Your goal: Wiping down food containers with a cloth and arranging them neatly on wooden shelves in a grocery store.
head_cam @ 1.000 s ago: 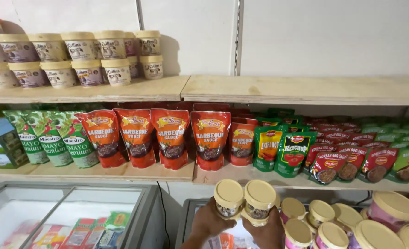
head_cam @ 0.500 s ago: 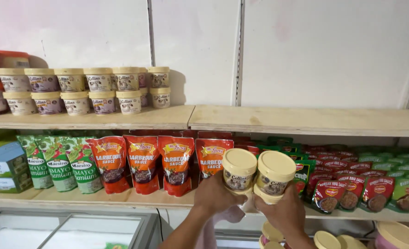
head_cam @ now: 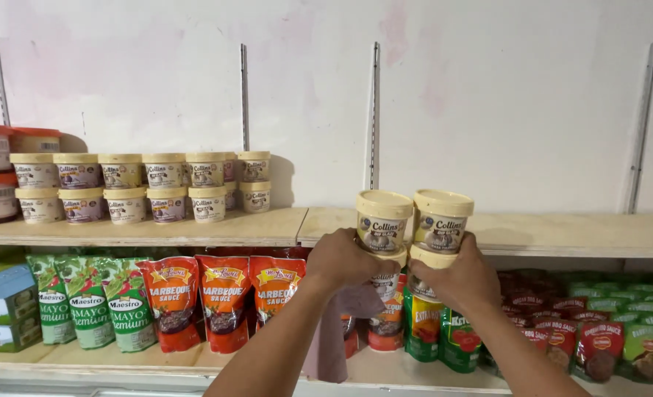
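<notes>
My left hand [head_cam: 345, 259] and right hand [head_cam: 459, 278] together clasp a stack of four cream-lidded round plastic tubs [head_cam: 412, 226], two above two, raised in front of the upper wooden shelf [head_cam: 562, 234], well right of the stacked row of matching tubs [head_cam: 143, 187] standing there

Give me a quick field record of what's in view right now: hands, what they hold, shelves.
left hand: grip closed on the left stack of two cream-lidded tubs
right hand: grip closed on the right stack of two tubs
stack position: raised level with the upper shelf, side by side
upper shelf left: two-high rows of like tubs
lower shelf: red sauce pouches, green mayo pouches
</notes>
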